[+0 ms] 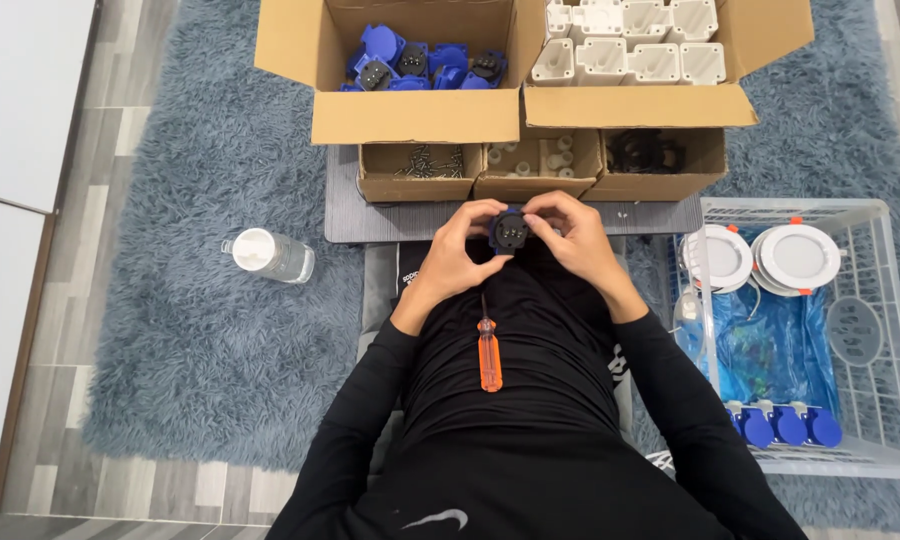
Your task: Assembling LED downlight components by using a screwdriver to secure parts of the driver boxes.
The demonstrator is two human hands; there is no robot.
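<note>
Blue socket part (510, 231) sits pinched between left hand (457, 252) and right hand (576, 243) fingertips (screwdriver (489, 352) idle on lap), apparently mid-assembly, with three finished pieces (785, 425) in the crate (895, 330).

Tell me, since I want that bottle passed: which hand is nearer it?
Left. The left hand is right of the bottle; the right hand is farther right.

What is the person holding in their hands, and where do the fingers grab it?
A small blue and black socket part, pinched by its outer edges between the left hand and right hand.
</note>
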